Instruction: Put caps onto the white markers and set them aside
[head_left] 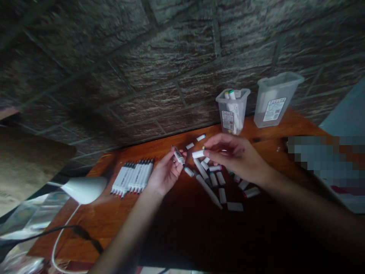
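My left hand [165, 173] is closed around an uncapped marker [179, 156], held at a slant over the wooden desk. Between the thumb and fingers of my right hand [239, 154] is a white marker cap [198, 153], a short distance to the right of that marker. Loose white caps [222, 195] with coloured ends lie scattered below and behind my right hand, which hides some of them. Among them rest a long white marker [209, 190] and another beside it. Left of my left hand, several uncapped markers [132, 177] lie side by side in a row.
Against the stone-patterned wall stand a clear plastic container [242, 110] with several markers in it and a larger clear container [261, 114]. A white lamp [85, 189] with its cable is at the desk's left. A blurred pale patch [327, 163] covers the right side.
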Demonstrator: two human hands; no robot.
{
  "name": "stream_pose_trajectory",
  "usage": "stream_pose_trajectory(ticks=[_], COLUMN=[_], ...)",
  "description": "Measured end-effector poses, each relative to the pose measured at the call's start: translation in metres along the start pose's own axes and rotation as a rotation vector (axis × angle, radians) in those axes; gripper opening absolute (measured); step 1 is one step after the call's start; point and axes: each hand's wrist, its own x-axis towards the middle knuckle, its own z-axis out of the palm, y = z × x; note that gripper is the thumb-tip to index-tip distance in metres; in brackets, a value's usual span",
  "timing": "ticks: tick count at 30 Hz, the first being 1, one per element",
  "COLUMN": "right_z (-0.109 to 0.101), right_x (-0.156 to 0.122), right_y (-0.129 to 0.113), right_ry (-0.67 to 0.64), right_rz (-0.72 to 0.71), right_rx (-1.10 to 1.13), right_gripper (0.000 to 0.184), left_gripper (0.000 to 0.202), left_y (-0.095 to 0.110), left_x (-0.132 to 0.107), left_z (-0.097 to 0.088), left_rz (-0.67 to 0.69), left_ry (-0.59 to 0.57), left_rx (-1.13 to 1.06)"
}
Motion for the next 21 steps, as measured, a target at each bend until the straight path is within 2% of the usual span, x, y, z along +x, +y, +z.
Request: stream_pose_trajectory(ticks=[5,10,15,21], right_z=[0.0083,0.0113,0.0119,0.0110], right_x=[-0.0047,-0.0052,-0.0061,-0.0070], right_y=[0.0023,0.0013,0.0005,0.0000], right_ry=[-0.037,-0.040,-0.054,-0.038], right_rz=[0.016,0.012,0.026,0.057], right_rx=[0.041,0.031,0.014,-0.012], right_gripper=[0.014,0.013,0.010,0.008], left_gripper=[0.030,0.025,0.029,0.026], left_y=[0.0036,0.0030,-0.0031,-0.0006], left_x=[0.0009,-0.0005,-0.0017,-0.0012], left_z=[-0.0020,-0.0017,0.0021,0.0040], left_rz=[-0.011,0.033,0.073,0.160], left_ry=[0.014,0.001,-0.027,0.043], left_rx=[-0.054,-0.029,0.021,-0.045])
